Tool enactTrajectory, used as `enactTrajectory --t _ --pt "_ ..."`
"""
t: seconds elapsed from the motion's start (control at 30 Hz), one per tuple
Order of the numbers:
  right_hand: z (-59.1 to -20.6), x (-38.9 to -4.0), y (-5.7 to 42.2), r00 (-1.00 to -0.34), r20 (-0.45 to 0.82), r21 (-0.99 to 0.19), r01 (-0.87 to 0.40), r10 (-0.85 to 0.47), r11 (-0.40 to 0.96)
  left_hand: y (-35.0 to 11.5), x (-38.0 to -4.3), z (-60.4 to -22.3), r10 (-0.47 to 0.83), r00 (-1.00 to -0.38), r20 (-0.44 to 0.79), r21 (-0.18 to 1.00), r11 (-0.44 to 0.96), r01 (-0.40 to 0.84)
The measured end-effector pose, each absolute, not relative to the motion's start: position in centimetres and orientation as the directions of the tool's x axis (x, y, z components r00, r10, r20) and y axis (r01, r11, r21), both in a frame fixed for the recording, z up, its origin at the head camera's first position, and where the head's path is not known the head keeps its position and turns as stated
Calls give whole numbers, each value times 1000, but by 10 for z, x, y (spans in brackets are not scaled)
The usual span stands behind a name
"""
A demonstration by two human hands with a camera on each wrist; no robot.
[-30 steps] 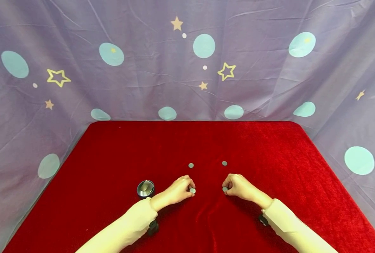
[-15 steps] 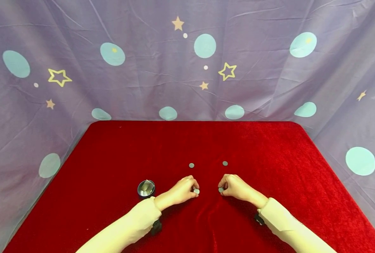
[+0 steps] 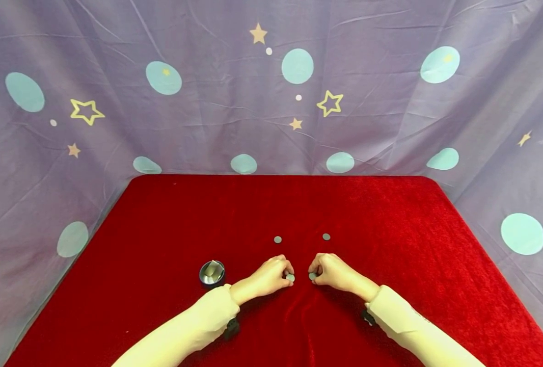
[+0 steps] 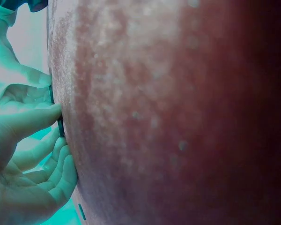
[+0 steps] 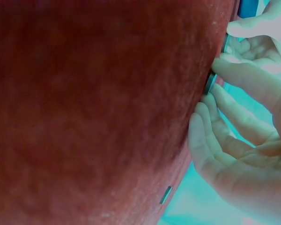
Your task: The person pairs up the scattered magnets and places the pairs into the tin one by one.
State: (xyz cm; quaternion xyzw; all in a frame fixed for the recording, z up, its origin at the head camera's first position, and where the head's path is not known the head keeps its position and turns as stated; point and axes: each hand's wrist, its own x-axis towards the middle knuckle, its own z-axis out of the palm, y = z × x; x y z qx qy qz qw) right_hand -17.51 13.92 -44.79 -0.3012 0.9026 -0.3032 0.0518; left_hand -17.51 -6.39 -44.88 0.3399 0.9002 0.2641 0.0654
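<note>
Between thumb and fingers, my left hand (image 3: 273, 274) holds a small flat grey disc (image 3: 290, 278) at the red cloth. Facing it, my right hand (image 3: 333, 271) grips a second grey disc (image 3: 313, 276) the same way, and a narrow strip of cloth separates the two. From the side, the left wrist view shows the left disc (image 4: 61, 126) as a thin dark edge under the fingertips. The right wrist view shows the right disc (image 5: 210, 83) edge-on in the fingers. Farther back lie two more discs, one on the left (image 3: 278, 239) and one on the right (image 3: 326, 237).
Left of the left forearm stands a small round dark-rimmed tin (image 3: 212, 274) with pale pieces inside. Red velvet cloth (image 3: 198, 219) covers the table. A lilac curtain (image 3: 235, 112) with stars and dots hangs round its back and sides.
Both hands have slid inward with their discs, the left one rightward and the right one leftward, so the gap has narrowed. The two farther discs and the tin stay put.
</note>
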Motion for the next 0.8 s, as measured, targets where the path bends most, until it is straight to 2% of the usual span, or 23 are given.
enactTrajectory --t 0.8 --pt "-448 -175 126 -815 69 -589 -499 -576 636 -54 -177 -450 640 -768 33 551 629 548"
